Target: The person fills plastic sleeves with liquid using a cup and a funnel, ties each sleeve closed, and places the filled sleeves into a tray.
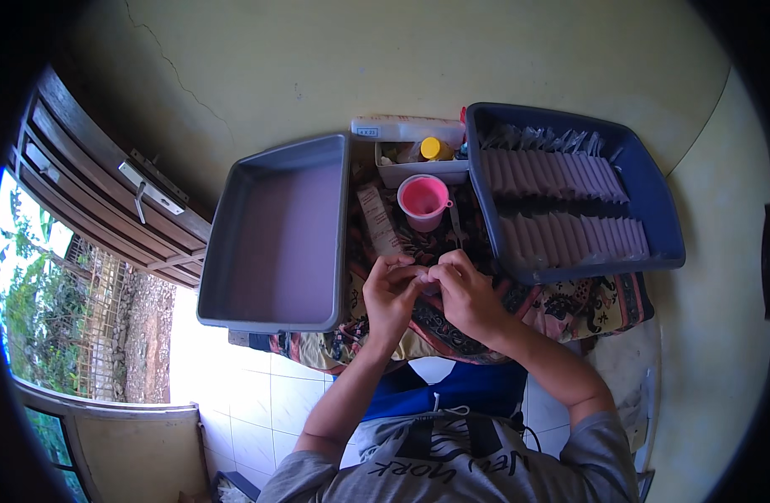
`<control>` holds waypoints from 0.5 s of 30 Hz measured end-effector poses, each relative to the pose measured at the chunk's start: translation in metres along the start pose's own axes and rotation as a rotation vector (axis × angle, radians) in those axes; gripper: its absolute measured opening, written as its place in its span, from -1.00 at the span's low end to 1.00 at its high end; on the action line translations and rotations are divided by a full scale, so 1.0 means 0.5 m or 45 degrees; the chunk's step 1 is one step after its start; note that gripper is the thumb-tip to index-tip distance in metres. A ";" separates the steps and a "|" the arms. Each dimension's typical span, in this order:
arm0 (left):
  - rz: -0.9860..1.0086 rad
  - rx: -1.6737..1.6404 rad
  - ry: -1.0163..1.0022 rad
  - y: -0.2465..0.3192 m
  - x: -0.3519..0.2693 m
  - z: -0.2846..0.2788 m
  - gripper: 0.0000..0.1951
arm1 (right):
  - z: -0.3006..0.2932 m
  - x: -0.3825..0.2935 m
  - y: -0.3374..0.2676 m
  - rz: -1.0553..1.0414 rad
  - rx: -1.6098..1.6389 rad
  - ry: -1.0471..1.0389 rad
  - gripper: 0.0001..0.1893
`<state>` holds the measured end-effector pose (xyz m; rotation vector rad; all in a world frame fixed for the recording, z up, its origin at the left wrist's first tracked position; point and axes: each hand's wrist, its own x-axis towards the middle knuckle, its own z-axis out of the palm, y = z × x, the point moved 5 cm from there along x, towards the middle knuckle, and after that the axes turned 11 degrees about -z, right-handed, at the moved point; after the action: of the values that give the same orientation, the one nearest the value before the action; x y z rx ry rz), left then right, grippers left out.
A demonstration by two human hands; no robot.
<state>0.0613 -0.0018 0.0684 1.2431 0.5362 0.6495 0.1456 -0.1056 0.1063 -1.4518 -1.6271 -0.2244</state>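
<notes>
My left hand (391,292) and my right hand (467,295) meet fingertip to fingertip over a patterned cloth (574,308). Both pinch something small, perhaps part of a clear plastic bag, mostly hidden by the fingers. Just beyond them stands a white cup with a pink funnel (424,196) in it. A long wrapper with red print (379,220) lies to the cup's left. On the left, a grey tub (345,232) holds a mauve liquid. At the right, a dark blue tub (662,207) holds two rows of filled plastic bags (548,173) of mauve stuff, their tops tied or twisted.
Behind the cup sits a white box (423,173) with a yellow-capped container (435,149); a roll of plastic bags (407,129) lies behind it. A wall closes off the far side. At left is a wooden door with a metal handle (141,201).
</notes>
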 end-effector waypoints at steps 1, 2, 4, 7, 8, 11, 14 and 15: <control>0.001 0.001 0.003 -0.002 0.002 0.003 -0.73 | 0.001 0.003 -0.003 -0.007 -0.005 -0.015 -0.76; 0.047 -0.039 -0.018 -0.002 0.003 0.007 -0.71 | 0.004 0.002 -0.001 -0.009 -0.003 -0.016 -0.76; 0.094 -0.080 -0.043 -0.004 0.004 0.010 -0.70 | 0.012 0.000 0.001 -0.064 0.082 -0.031 -0.74; -0.036 -0.069 -0.024 -0.021 0.011 -0.006 -0.68 | 0.020 -0.001 0.000 -0.089 0.107 -0.035 -0.77; -0.060 -0.034 0.054 -0.026 0.013 -0.018 -0.68 | 0.020 0.000 -0.005 -0.090 0.108 -0.035 -0.77; -0.033 -0.096 0.134 -0.010 0.015 -0.021 -0.70 | 0.015 0.000 -0.027 -0.187 0.038 -0.121 -0.78; -0.039 -0.234 0.193 0.007 0.009 -0.023 -0.72 | 0.011 -0.006 -0.038 -0.323 0.046 -0.213 -0.80; -0.039 -0.236 0.194 0.007 0.008 -0.025 -0.72 | 0.011 -0.009 -0.038 -0.394 0.056 -0.213 -0.80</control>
<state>0.0551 0.0103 0.0686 1.0155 0.6057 0.7549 0.1258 -0.1107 0.1078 -1.2071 -1.9801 -0.2450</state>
